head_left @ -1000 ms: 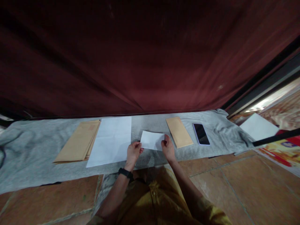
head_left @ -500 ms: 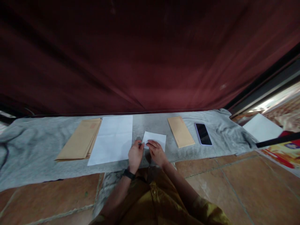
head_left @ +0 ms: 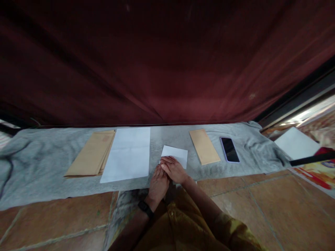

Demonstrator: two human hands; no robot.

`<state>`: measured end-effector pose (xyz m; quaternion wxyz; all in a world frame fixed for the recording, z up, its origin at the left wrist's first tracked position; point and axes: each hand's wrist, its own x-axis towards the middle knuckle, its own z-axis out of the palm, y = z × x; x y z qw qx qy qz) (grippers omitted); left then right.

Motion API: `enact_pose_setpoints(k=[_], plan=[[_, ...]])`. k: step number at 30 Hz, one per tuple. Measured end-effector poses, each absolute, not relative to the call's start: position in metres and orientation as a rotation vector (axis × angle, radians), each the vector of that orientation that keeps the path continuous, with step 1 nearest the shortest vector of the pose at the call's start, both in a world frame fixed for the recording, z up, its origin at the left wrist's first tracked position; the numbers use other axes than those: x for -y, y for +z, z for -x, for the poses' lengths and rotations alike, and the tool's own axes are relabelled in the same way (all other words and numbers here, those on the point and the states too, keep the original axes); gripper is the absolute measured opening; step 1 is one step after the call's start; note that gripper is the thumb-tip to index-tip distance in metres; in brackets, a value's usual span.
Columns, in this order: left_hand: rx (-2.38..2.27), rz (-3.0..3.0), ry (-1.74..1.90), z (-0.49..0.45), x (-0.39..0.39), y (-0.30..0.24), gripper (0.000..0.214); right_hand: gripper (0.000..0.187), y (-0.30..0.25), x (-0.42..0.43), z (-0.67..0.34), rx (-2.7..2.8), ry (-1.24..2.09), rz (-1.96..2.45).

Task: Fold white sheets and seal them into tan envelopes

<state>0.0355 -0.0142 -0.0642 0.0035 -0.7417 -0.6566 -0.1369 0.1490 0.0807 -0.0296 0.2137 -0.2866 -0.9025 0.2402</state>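
A small folded sheet of white paper [head_left: 178, 153] lies on the grey cloth [head_left: 169, 136] in front of me. My right hand [head_left: 175, 169] rests flat on its lower left part, fingers stretched to the left. My left hand [head_left: 158, 183], with a dark watch on the wrist, lies flat at the paper's lower left corner, its fingertips meeting those of the right hand. Both hands cover the paper's near left edge. To the left is a large white sheet [head_left: 128, 155] with faint crease lines.
Several brown envelopes [head_left: 87, 153] lie stacked at the left, beside the large sheet. At the right are a single brown envelope [head_left: 205, 147] and a phone [head_left: 230, 150]. A dark red curtain [head_left: 162, 87] hangs behind the cloth. Terracotta tiles [head_left: 65, 216] cover the floor.
My left hand has gone from pinching at the paper's left edge to lying flat, nearer to me. My right hand has slid slightly left and down over the paper.
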Motion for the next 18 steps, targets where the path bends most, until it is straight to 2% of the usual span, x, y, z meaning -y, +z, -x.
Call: enact_pose_setpoints(k=[18], plan=[[2.103, 2.267, -0.540, -0.042, 0.011, -0.062, 0.051, 0.042, -0.053, -0.121, -0.140, 2.485, 0.499, 0.998]])
